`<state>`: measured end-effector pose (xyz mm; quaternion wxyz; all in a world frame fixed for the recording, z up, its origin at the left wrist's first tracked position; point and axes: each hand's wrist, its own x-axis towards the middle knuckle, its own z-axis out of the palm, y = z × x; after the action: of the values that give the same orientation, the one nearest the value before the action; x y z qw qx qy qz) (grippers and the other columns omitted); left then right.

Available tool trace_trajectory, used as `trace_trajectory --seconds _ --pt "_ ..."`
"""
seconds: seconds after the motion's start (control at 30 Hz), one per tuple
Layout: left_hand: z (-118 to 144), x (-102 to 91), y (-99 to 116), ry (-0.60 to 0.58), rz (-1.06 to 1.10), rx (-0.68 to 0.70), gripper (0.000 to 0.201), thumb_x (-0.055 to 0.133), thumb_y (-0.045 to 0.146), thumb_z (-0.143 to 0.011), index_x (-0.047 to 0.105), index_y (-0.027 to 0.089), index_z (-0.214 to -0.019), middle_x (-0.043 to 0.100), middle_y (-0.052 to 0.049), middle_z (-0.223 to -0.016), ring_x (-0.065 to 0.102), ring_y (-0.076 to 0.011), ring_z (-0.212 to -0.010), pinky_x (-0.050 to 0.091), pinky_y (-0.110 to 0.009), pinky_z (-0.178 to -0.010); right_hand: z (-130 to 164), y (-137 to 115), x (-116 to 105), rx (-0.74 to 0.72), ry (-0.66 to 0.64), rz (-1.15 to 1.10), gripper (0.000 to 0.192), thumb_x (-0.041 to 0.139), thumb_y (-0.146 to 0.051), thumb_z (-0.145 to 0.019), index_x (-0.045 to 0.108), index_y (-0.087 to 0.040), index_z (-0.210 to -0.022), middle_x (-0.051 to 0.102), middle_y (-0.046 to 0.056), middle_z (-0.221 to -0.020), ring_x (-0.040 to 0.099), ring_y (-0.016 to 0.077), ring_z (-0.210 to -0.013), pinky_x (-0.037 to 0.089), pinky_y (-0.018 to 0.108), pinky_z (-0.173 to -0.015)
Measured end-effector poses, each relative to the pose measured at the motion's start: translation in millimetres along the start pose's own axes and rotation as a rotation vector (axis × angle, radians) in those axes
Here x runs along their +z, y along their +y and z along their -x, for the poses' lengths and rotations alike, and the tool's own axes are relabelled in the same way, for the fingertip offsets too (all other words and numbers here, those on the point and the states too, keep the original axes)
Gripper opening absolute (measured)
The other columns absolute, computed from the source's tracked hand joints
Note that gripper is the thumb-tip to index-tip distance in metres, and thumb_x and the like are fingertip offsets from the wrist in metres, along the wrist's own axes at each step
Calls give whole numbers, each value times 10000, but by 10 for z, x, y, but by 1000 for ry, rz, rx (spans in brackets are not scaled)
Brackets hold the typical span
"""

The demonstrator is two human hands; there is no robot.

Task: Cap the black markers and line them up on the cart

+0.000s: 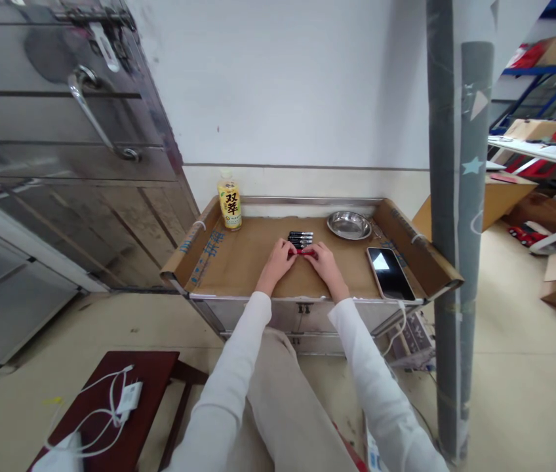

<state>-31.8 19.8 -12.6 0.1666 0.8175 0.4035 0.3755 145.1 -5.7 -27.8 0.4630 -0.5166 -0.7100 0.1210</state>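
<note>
My left hand (284,257) and my right hand (322,260) meet over the middle of a cardboard-lined tabletop (243,262). Between the fingertips of both lies a short red pen-like stick (306,251), pinched at its two ends. Its exact kind is too small to tell, and the fingers hide part of it. Just behind it, several short black sticks with pale print (300,235) lie side by side in a row.
A yellow drink bottle (230,203) stands at the back left. To the right are a round metal dish (349,225) and a phone (390,273) with a white cable. Cardboard flaps rise at both sides. A tall wrapped roll (459,229) stands at the right; a dark red stool (135,373) is at lower left.
</note>
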Motion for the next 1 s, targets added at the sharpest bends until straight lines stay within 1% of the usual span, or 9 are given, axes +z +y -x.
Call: trace_trajectory --seconds 0.2,0.4,0.47,0.53,0.63,0.7,0.8,0.9,1.0 --pt "11 21 -34 22 2 -24 31 609 154 -855 600 184 -857 502 -38 -973 569 -176 -942 469 -364 -965 -2 -8 -6 14 5 -24 118 589 -219 -853 675 -206 -932 584 54 -936 591 180 -756 524 350 -798" --pt "-10 0 0 52 -67 -4 43 576 151 -871 596 185 -889 540 -47 -961 583 -179 -908 477 -338 -917 5 -19 -13 -4 1 -3 157 539 -288 -905 660 -209 -965 586 65 -973 608 192 -825 510 345 -837" --pt "-25 -14 7 127 -136 -21 58 546 156 -884 586 188 -912 565 -58 -959 586 -191 -897 480 -338 -886 1 -27 -24 15 36 35 204 494 -321 -932 653 -202 -978 584 76 -990 607 195 -838 505 345 -839" --pt "-42 -13 -15 239 -214 -74 88 509 149 -890 579 187 -926 591 -77 -965 591 -211 -909 477 -355 -879 -3 -27 -34 39 101 108 257 430 -325 -957 645 -186 -990 590 99 -1001 599 212 -881 491 360 -857" --pt "-57 32 -99 400 -275 -169 202 448 92 -865 572 167 -1005 619 -126 -1032 596 -247 -992 464 -403 -918 3 -2 -22 76 202 267 295 370 -239 -951 623 -153 -1075 601 153 -1082 568 252 -1014 450 401 -919" --pt "-55 81 -162 451 -284 -228 299 419 55 -835 562 140 -1084 620 -178 -1127 584 -276 -1092 450 -441 -958 19 30 11 108 242 357 325 377 -166 -911 595 -126 -1149 584 191 -1185 543 271 -1089 424 422 -948" --pt "-38 140 -213 431 -303 -309 376 394 49 -827 545 100 -1168 563 -254 -1293 514 -321 -1256 408 -503 -1025 44 73 70 149 227 436 328 388 -134 -885 602 -114 -1133 584 218 -1220 527 289 -1136 402 440 -965" --pt "-25 141 -201 335 -325 -352 408 381 60 -834 539 69 -1210 532 -285 -1346 465 -338 -1324 370 -536 -1064 52 88 99 174 170 473 320 379 -126 -890 610 -113 -1111 613 221 -1177 551 288 -1103 402 436 -952" --pt "-20 109 -168 268 -343 -376 429 372 64 -839 532 41 -1237 494 -310 -1380 434 -348 -1355 351 -551 -1078 47 79 92 178 151 490 320 388 -119 -888 609 -114 -1119 620 218 -1177 562 284 -1092 402 428 -949"
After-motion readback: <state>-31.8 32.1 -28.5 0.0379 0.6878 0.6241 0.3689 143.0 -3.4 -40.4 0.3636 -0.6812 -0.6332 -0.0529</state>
